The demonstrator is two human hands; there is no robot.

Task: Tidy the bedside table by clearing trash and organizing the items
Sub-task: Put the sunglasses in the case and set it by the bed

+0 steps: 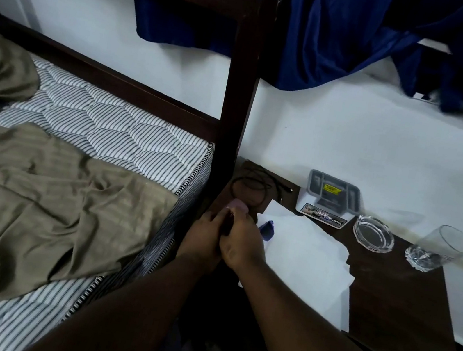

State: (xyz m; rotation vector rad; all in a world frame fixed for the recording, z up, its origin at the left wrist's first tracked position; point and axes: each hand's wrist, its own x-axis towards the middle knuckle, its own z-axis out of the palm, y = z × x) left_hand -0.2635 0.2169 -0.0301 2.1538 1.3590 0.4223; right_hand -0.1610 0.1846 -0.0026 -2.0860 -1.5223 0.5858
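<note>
The dark wooden bedside table (397, 310) stands to the right of the bed. On it lie white sheets of paper (311, 259), a small blue object (266, 228), a coiled black cable (253, 185), a grey and white box (330, 198), a glass ashtray (374, 231) and a drinking glass (438, 248). My left hand (204, 238) and my right hand (244, 238) are pressed together at the table's left front corner, both closed around a small dark thing that I cannot identify. A pinkish tip shows just above the fingers.
A dark wooden bed frame post (238, 100) rises right beside my hands. The striped mattress (104, 120) with an olive sheet (38, 189) lies to the left. A blue curtain (340, 31) hangs over the white wall behind the table.
</note>
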